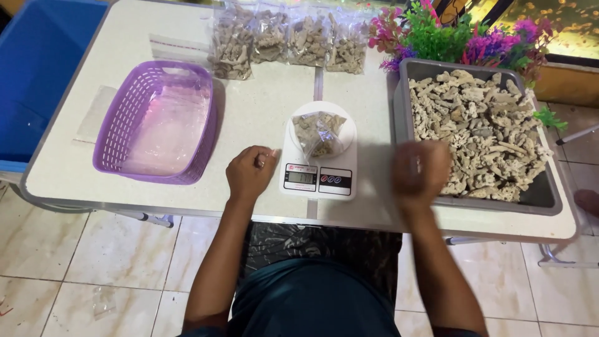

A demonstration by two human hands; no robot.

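Observation:
A white kitchen scale sits at the front middle of the table, with a clear bag of pale coral pieces lying on its round pan. My left hand rests curled on the table just left of the scale, holding nothing I can see. My right hand is blurred, its fingers closed, at the front left corner of the grey tub filled with coral rubble. Whether it holds a piece is unclear.
A purple basket holding clear bags stands on the left. Several filled bags of coral lie along the table's far edge. Plastic plants stand behind the tub. A blue bin is left of the table.

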